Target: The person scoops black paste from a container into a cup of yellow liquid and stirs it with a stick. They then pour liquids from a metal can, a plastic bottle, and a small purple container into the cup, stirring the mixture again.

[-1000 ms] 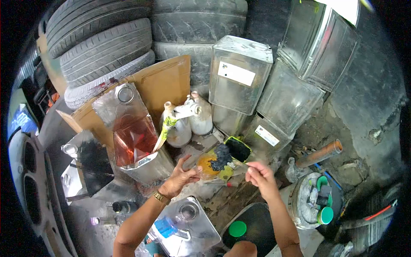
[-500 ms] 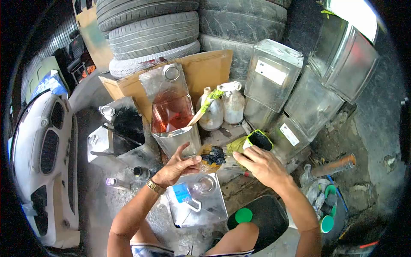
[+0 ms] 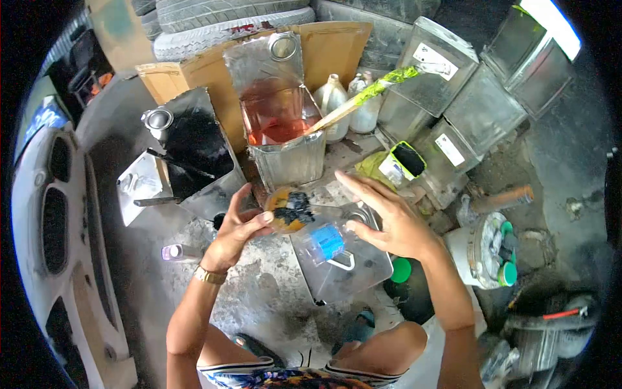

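Clock face centred on you, 12 straight ahead.

Your left hand (image 3: 233, 238), at 11, is clamped on a clear round cup (image 3: 289, 209) at 12, thumb on its near side. Inside the cup: yellow-orange stuff with a dark, lumpy mass over it. Your right hand (image 3: 396, 227), at 1, is open, fingers spread, thumb apart from them. Hands well apart, cup nearer the left. Can't tell whether anything thin lies by your right fingertips; blur there.

Step in hand, by my judgement: left hand supports the cup, right hand is free beside it. Any next move at the cup calls for a firm left grip and a level rim, the right coming in clear of the bottle with a blue label (image 3: 328, 242), which lies on a metal tin (image 3: 353, 284) at 12, below the cup.

Around: open tin with red contents (image 3: 291, 165) at 12, beyond the cup, a paint-smeared stick (image 3: 350, 107) leaning out of it toward 1. Open tin with black contents (image 3: 217, 188) at 11. Small yellow-green-rimmed container (image 3: 392, 170), dark inside, at 1. Pale bucket (image 3: 464, 251) at 2. Small bottle (image 3: 181, 252) at 10.
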### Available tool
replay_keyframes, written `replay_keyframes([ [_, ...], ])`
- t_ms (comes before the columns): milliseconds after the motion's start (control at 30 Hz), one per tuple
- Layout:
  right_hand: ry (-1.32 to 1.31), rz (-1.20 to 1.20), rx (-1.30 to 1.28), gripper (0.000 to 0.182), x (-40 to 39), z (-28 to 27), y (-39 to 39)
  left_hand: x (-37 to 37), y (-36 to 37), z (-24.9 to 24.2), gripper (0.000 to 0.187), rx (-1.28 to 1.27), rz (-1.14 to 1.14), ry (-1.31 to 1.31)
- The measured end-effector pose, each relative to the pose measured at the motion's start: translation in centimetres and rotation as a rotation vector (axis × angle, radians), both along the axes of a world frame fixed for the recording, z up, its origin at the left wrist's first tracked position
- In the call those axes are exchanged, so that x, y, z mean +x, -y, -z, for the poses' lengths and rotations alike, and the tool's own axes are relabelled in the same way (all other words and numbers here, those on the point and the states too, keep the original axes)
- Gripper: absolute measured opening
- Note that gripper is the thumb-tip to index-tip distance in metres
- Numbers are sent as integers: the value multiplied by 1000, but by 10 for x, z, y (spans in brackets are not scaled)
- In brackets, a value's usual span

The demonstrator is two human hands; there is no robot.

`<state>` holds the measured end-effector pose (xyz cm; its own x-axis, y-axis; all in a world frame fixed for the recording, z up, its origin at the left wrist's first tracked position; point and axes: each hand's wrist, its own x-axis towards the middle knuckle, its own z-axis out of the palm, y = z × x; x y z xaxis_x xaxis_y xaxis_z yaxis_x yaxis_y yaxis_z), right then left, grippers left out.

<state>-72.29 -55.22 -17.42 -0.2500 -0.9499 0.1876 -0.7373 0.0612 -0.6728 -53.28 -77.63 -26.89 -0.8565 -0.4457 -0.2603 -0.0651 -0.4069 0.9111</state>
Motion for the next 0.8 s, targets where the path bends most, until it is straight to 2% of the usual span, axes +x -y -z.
replay_keyframes([
  [67,24,29,69,65,4,21,-4,24,16,7,96,19,-33,33],
  [133,-478,43,252,66,16,51,-6,46,34,24,93,44,-41,7],
  [167,-548,-26,276,64,23,69,-5,57,42,31,92,55,-72,-18],
  [200,-554,-22,281,64,31,83,-2,66,48,38,91,67,-104,-43],
  [267,-608,-170,380,62,49,100,9,81,57,51,88,73,-133,-70],
  [333,-628,-239,400,56,65,98,22,99,67,63,87,54,-211,-57],
  [400,-785,-304,367,44,76,102,32,113,71,76,89,86,-269,-79],
  [433,-773,-348,321,36,80,100,34,122,77,80,89,94,-275,-65],
  [467,-774,-356,334,36,84,99,37,127,78,85,89,112,-273,-55],
  [633,-850,-495,385,13,86,80,44,140,78,84,88,149,-296,-83],
  [800,-875,-531,360,11,88,86,52,142,80,91,85,155,-269,-77],
])
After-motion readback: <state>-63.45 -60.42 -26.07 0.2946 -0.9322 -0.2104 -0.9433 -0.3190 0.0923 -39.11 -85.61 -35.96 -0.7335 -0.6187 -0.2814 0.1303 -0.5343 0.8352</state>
